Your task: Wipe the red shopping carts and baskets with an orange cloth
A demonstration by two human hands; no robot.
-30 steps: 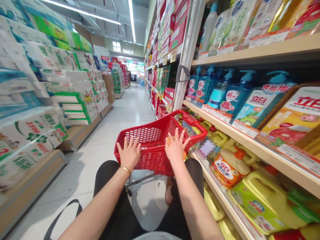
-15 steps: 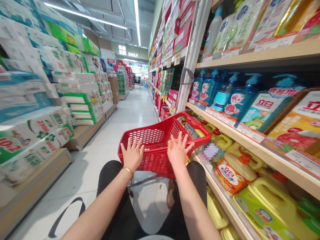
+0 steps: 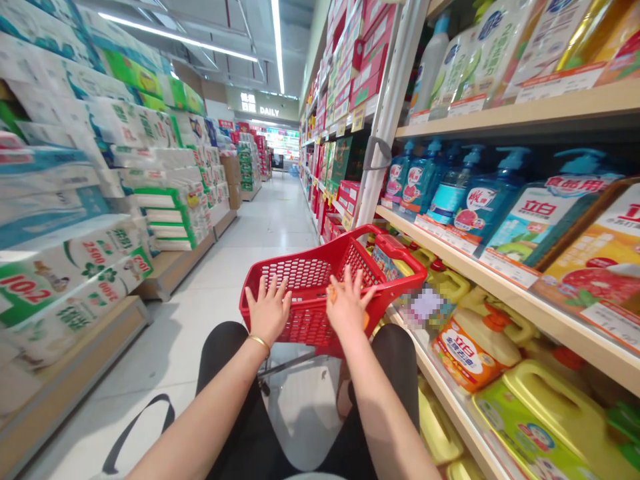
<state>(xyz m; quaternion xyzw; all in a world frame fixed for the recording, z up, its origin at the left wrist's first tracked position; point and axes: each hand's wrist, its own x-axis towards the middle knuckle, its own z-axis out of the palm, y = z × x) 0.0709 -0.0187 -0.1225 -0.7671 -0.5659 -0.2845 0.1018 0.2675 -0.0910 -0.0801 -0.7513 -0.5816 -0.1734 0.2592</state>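
A red perforated shopping basket cart (image 3: 300, 267) stands between and beyond my knees, its handle toward the right shelf. My left hand (image 3: 269, 310), with a gold bangle at the wrist, is spread palm down over the cart's near left rim and holds nothing. My right hand (image 3: 349, 303) is spread over the near rim further right, fingers apart. Something small and orange shows beside its fingers, partly hidden behind the hand. Whether either palm touches the rim is hard to tell.
Shelves on the right hold blue pump bottles (image 3: 467, 190) and yellow jugs (image 3: 543, 400). Stacked tissue packs (image 3: 90, 267) line the left side. Between them a pale floor aisle (image 3: 270, 220) runs back. A dark strap (image 3: 137, 427) lies at the lower left.
My right hand has moved slightly left along the near rim of the cart. The view has shifted a little, and my left hand stays spread over the rim.
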